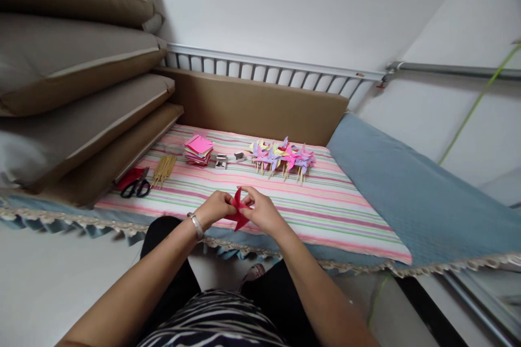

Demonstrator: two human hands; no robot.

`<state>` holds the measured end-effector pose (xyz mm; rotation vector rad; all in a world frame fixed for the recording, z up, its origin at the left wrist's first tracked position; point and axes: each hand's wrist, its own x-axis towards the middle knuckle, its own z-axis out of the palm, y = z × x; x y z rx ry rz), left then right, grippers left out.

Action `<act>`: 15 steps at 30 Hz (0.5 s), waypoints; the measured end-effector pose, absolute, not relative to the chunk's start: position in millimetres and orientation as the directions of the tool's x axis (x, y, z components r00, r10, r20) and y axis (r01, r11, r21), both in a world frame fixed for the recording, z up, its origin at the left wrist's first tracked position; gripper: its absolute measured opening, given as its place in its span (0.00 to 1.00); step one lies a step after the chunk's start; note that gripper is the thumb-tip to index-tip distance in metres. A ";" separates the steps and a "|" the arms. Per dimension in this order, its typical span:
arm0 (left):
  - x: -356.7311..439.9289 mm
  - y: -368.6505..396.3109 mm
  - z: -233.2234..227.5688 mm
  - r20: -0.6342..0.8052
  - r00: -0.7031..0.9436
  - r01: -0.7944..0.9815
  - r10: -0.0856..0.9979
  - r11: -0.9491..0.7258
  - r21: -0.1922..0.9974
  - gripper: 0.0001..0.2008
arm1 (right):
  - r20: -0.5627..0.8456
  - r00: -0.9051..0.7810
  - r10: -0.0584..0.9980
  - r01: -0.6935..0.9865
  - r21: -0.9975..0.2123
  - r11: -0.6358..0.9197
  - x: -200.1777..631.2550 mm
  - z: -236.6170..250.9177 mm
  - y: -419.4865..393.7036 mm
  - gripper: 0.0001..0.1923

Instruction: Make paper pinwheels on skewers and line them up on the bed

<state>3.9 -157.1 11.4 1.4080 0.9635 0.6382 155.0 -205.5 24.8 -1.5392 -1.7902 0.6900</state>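
Observation:
A red paper pinwheel (238, 219) is held over the front edge of the striped cloth, its points spread up, down and to the left. My left hand (217, 207) is closed on its left side, with the fingertips near the middle. On the other side my right hand (260, 209) pinches it too, thumb near the centre and fingers at the upper point. Whether a pin sits in its centre is hidden by my fingers. Beyond my hands lie a stack of coloured paper squares (199, 146), two small open boxes (221, 161) (240, 156) and several finished pinwheels (285, 158) on sticks.
Black-handled scissors (138, 187) rest by red paper (131, 178) at the left, beside a bundle of wooden sticks (164, 169). Thick cushions (81, 59) are piled at the left. A brown board (260, 111) stands along the back, and a blue cover (411, 190) lies at the right.

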 end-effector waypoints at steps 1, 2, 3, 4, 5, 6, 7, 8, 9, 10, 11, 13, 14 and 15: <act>5.1 -156.3 10.1 -0.173 0.513 0.176 0.841 0.094 0.980 0.02 | 0.115 -0.081 0.990 0.611 -0.779 0.141 155.4 22.2 -203.5 0.29; 6.0 -155.2 8.7 -0.171 0.526 0.181 0.833 0.087 0.980 0.02 | 0.106 -0.073 0.992 0.602 -0.788 0.128 155.5 20.0 -202.1 0.29; 6.7 -154.1 7.2 -0.168 0.534 0.186 0.828 0.079 0.979 0.03 | 0.108 -0.063 0.992 0.598 -0.792 0.124 155.3 18.4 -201.3 0.29; 7.3 -152.9 5.8 -0.165 0.539 0.190 0.826 0.071 0.979 0.03 | 0.111 -0.057 0.992 0.593 -0.796 0.123 155.0 17.2 -201.0 0.30; 7.9 -151.8 4.4 -0.160 0.541 0.193 0.826 0.063 0.979 0.03 | 0.113 -0.055 0.992 0.585 -0.801 0.124 154.7 16.4 -200.8 0.30; 8.4 -150.8 3.1 -0.154 0.541 0.194 0.827 0.055 0.979 0.04 | 0.114 -0.054 0.992 0.578 -0.806 0.124 154.6 15.7 -200.8 0.31; 8.8 -150.0 2.3 -0.146 0.540 0.193 0.829 0.047 0.980 0.04 | 0.113 -0.056 0.992 0.572 -0.811 0.124 154.6 15.1 -200.8 0.31; 9.2 -149.6 1.9 -0.138 0.537 0.191 0.832 0.040 0.981 0.05 | 0.111 -0.060 0.992 0.562 -0.818 0.126 154.8 14.4 -200.6 0.31; 9.4 -149.5 2.2 -0.130 0.534 0.187 0.836 0.033 0.982 0.05 | 0.110 -0.065 0.992 0.543 -0.830 0.127 155.0 13.5 -200.2 0.31; 9.3 -149.8 3.3 -0.121 0.530 0.183 0.839 0.026 0.983 0.06 | 0.109 -0.069 0.992 0.513 -0.849 0.129 155.3 12.4 -199.7 0.31; 8.7 -150.4 5.3 -0.114 0.527 0.181 0.842 0.021 0.983 0.06 | 0.112 -0.067 0.992 0.471 -0.872 0.130 155.6 11.2 -199.0 0.30; 6.0 -152.9 10.7 -0.078 0.488 0.161 0.869 -0.002 0.987 0.11 | 0.113 -0.024 0.993 0.352 -0.929 0.114 156.0 8.8 -197.3 0.29; 3.9 -154.6 13.5 -0.047 0.446 0.136 0.894 -0.016 0.991 0.15 | 0.105 0.018 0.994 0.279 -0.955 0.096 155.9 7.7 -196.4 0.28; 1.7 -156.6 15.7 -0.017 0.393 0.095 0.919 -0.022 0.995 0.20 | 0.092 0.063 0.994 0.209 -0.975 0.077 155.5 6.9 -195.5 0.28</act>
